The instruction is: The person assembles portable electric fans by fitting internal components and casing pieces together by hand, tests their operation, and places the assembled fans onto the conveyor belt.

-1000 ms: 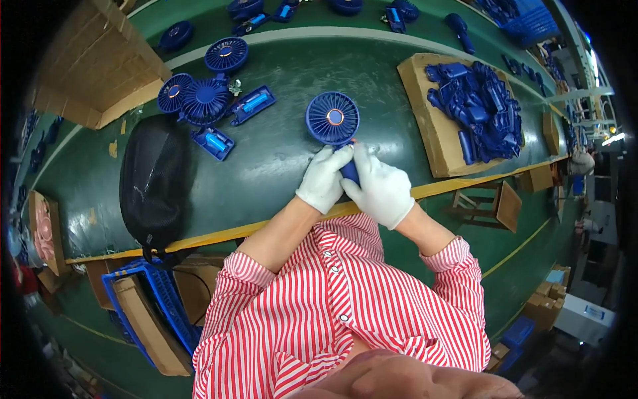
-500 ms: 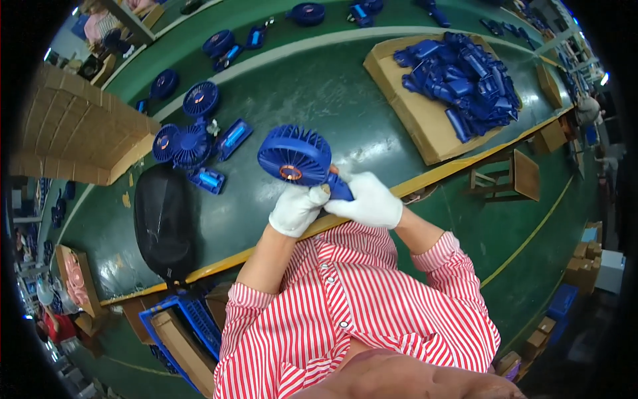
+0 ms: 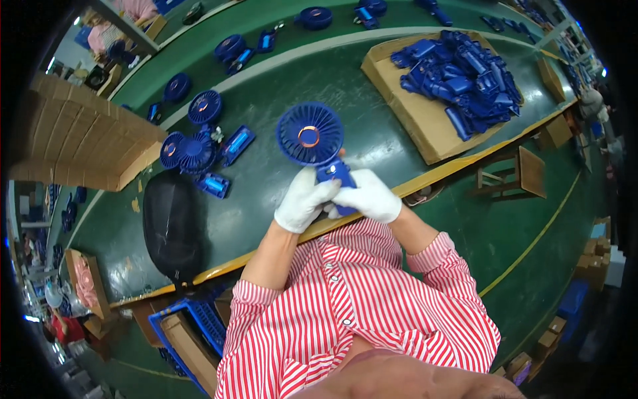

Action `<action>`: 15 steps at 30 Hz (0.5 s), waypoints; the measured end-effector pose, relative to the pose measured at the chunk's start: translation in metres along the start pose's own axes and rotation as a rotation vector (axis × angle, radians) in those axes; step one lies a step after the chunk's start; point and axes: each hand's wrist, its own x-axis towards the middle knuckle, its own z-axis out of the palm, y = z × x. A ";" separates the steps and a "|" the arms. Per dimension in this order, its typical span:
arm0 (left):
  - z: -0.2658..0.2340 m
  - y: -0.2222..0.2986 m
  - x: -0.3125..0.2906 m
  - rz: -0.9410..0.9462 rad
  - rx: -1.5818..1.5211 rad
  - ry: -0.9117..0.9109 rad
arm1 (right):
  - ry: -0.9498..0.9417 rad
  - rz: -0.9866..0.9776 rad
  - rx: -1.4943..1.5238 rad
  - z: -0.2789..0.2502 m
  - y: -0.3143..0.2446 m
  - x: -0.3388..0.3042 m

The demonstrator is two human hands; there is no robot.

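Between my two white-gloved hands is a blue handheld fan (image 3: 310,134), its round slatted head pointing away from me and its copper-coloured centre ring facing up. My left hand (image 3: 304,201) grips the left side of the handle, thumb pressed on it. From the right, my right hand (image 3: 369,195) closes on the same handle with its thumb across the front. The fingers behind the handle are mostly hidden. Left of the fan, several fan heads (image 3: 197,152) and opened handles with light-blue cells (image 3: 237,144) lie on the green table.
A shallow cardboard box (image 3: 399,113) at the right holds a heap of blue plastic parts (image 3: 458,80). A black case (image 3: 171,226) lies at the left, beside a tall cardboard box (image 3: 80,133). Fan parts (image 3: 314,18) line the green belt at the back. A wooden stool (image 3: 530,173) stands right.
The fan has turned from tilted sideways to upright, its round face now toward me. Both hands have shifted their hold along the handle, thumbs now on its front.
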 end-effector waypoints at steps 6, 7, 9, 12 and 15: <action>0.000 -0.002 0.001 -0.024 0.120 0.150 | -0.018 -0.054 0.087 0.003 0.002 0.004; 0.000 -0.001 0.002 -0.029 0.106 0.140 | -0.018 -0.044 0.096 0.003 0.002 0.004; -0.009 -0.008 0.005 -0.044 0.106 0.125 | -0.014 -0.026 0.125 0.002 0.002 0.005; -0.011 -0.012 0.007 -0.013 0.029 0.051 | -0.031 -0.009 0.154 0.002 0.004 0.006; -0.017 -0.017 0.008 -0.090 -0.015 -0.014 | -0.113 -0.079 0.125 0.002 0.004 0.008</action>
